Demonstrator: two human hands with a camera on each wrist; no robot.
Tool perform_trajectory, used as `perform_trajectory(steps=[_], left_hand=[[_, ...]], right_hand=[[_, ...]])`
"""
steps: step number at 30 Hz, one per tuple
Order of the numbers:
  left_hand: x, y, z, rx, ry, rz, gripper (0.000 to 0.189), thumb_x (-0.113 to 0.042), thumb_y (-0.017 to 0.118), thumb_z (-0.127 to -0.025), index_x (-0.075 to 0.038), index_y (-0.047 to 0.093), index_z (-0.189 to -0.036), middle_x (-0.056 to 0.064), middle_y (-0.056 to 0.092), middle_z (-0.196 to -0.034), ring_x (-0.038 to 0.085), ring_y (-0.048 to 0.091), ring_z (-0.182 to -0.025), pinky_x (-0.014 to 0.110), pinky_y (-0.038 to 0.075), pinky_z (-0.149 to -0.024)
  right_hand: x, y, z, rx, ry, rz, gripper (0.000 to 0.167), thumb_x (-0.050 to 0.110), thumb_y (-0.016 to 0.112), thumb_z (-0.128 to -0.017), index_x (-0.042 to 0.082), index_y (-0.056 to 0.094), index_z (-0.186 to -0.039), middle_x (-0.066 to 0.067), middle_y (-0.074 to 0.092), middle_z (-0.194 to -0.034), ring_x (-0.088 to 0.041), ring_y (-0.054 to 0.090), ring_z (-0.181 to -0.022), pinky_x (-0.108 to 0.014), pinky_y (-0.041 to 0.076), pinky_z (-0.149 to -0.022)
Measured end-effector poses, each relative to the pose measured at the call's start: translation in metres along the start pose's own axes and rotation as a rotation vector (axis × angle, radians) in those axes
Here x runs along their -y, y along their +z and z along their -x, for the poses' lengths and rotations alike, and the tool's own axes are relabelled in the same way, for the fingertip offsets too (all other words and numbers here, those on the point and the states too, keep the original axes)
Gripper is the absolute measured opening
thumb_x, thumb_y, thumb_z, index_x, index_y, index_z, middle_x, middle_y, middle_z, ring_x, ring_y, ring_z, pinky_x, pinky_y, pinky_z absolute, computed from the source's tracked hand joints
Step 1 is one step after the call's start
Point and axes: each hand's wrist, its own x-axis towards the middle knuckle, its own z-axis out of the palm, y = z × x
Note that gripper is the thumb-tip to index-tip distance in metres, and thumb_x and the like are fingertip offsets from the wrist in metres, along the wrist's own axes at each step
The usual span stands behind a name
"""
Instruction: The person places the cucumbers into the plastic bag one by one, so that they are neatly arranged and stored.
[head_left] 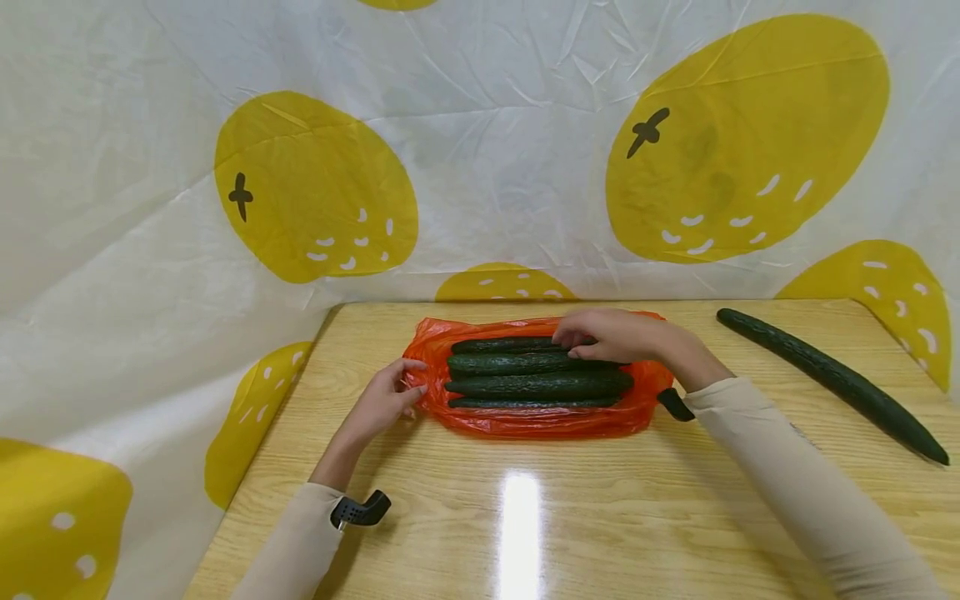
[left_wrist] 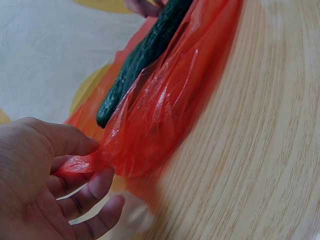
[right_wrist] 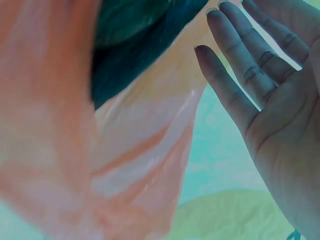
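A thin red plastic bag [head_left: 525, 423] lies spread on the table, with several dark green cucumbers [head_left: 538, 385] side by side in its opening. My left hand [head_left: 382, 400] pinches the bag's left edge between thumb and fingers; the left wrist view shows the film drawn up between them, beside the end of one cucumber [left_wrist: 132, 67]. Over the far right part of the cucumbers is my right hand [head_left: 611, 335], its fingers [right_wrist: 232, 90] fairly straight and nothing held in the right wrist view. Whether its fingertips touch a cucumber I cannot tell.
One more long, slightly curved cucumber [head_left: 832, 379] lies outside the bag at the table's right. The wooden table [head_left: 600, 517] meets a white sheet [head_left: 495, 183] with yellow fruit prints at its back and left sides. Black wrist mounts [head_left: 362, 508] stick out from the sleeves.
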Motion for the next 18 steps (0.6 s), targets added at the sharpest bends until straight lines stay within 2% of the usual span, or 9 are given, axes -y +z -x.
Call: perform_trajectory(steps=[11, 18], left_hand=[[0.001, 0.000, -0.001, -0.001, -0.010, 0.007, 0.036, -0.008, 0.066, -0.098, -0.007, 0.058, -0.134, 0.012, 0.053, -0.095, 0.030, 0.057, -0.072, 0.037, 0.056, -0.058], [0.000, 0.000, -0.001, -0.001, -0.002, -0.001, 0.035, -0.008, 0.066, -0.098, -0.008, 0.059, -0.132, 0.012, 0.053, -0.095, 0.029, 0.056, -0.072, 0.036, 0.055, -0.058]], right_hand=[[-0.010, -0.007, 0.035, -0.064, 0.018, -0.011, 0.027, 0.009, 0.064, -0.100, 0.004, 0.065, -0.126, -0.011, 0.068, -0.120, -0.023, 0.066, -0.107, -0.049, 0.054, -0.095], [-0.016, -0.011, 0.060, -0.083, 0.071, -0.021, 0.028, 0.012, 0.065, -0.100, 0.005, 0.065, -0.127, -0.008, 0.067, -0.121, -0.020, 0.065, -0.108, -0.049, 0.054, -0.094]])
